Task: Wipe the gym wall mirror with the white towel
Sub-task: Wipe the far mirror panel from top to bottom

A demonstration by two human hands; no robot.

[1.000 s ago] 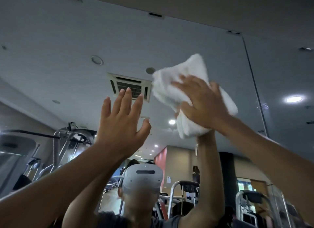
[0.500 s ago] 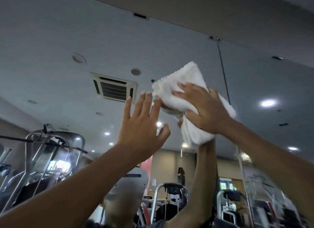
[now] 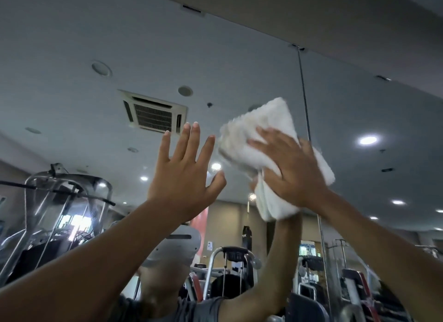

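The right hand (image 3: 290,175), fingers flat and spread, presses the white towel (image 3: 261,122) high on the mirror (image 3: 72,58). The towel has slid rightward to the panel seam (image 3: 303,93), so the wiping is advancing. The left hand (image 3: 182,177) hovers wide open just beside the towel.

The white towel (image 3: 268,129), folded into a thick, rumpled pad, is pressed flat high on the gym wall mirror (image 3: 72,46), just left of its vertical panel seam (image 3: 302,86), lower end drooping.
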